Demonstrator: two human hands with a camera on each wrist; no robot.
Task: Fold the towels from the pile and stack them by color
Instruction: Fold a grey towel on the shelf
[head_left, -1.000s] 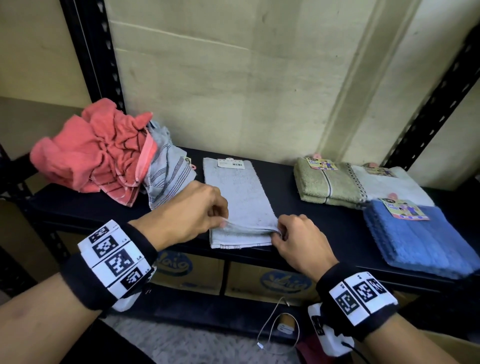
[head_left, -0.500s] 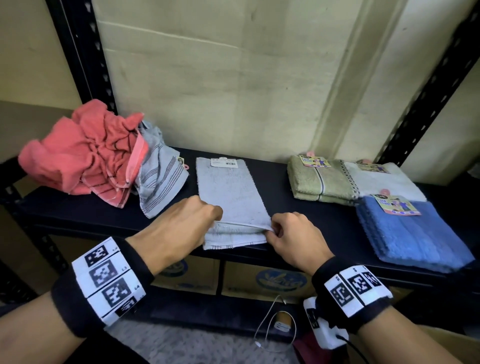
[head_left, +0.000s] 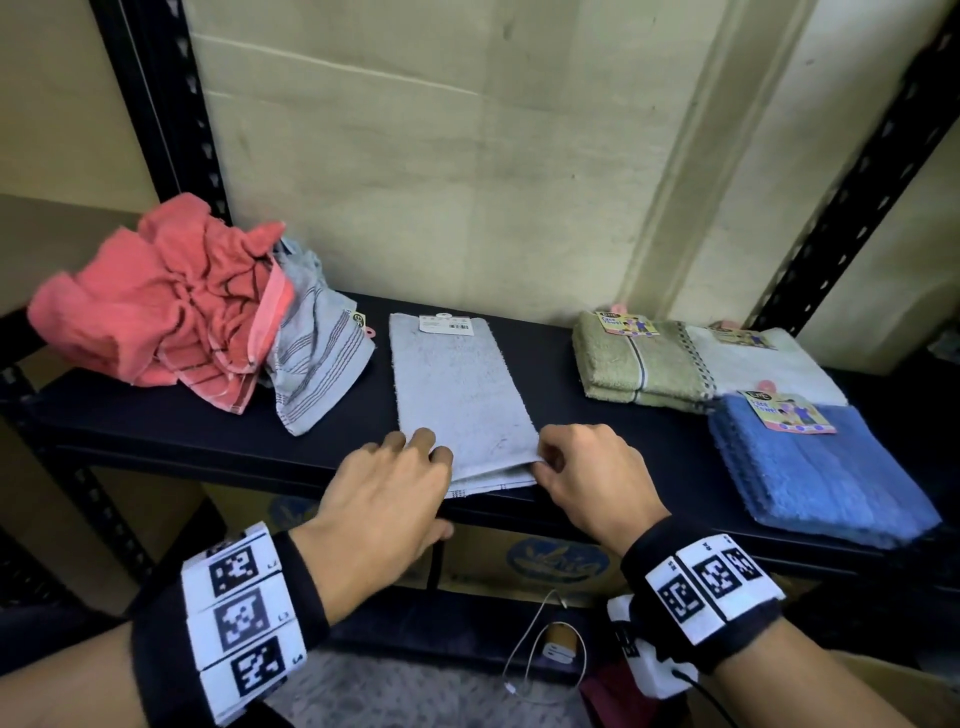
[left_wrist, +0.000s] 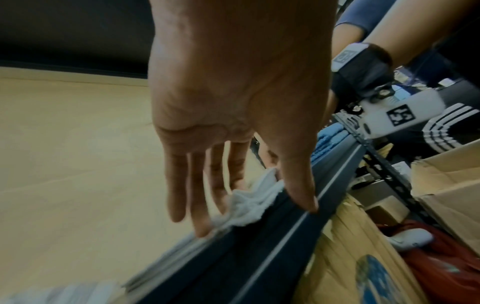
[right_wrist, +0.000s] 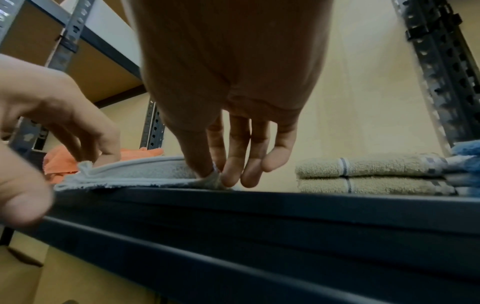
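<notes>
We read "Face Towel" on the card tag (head_left: 793, 413) atop the blue towel (head_left: 821, 478). On our left wristband (head_left: 244, 629), right of the blue towel's level, stand "L3" and "L4".

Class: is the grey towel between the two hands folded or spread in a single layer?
Folded: the grey towel shows stacked layers at its near edge.

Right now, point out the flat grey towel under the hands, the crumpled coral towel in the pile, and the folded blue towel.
flat grey towel (head_left: 457, 384): head view, middle of its top layer.
crumpled coral towel (head_left: 156, 306): head view, centre of the bunched cloth.
folded blue towel (head_left: 815, 478): head view, middle of its top face.
</notes>
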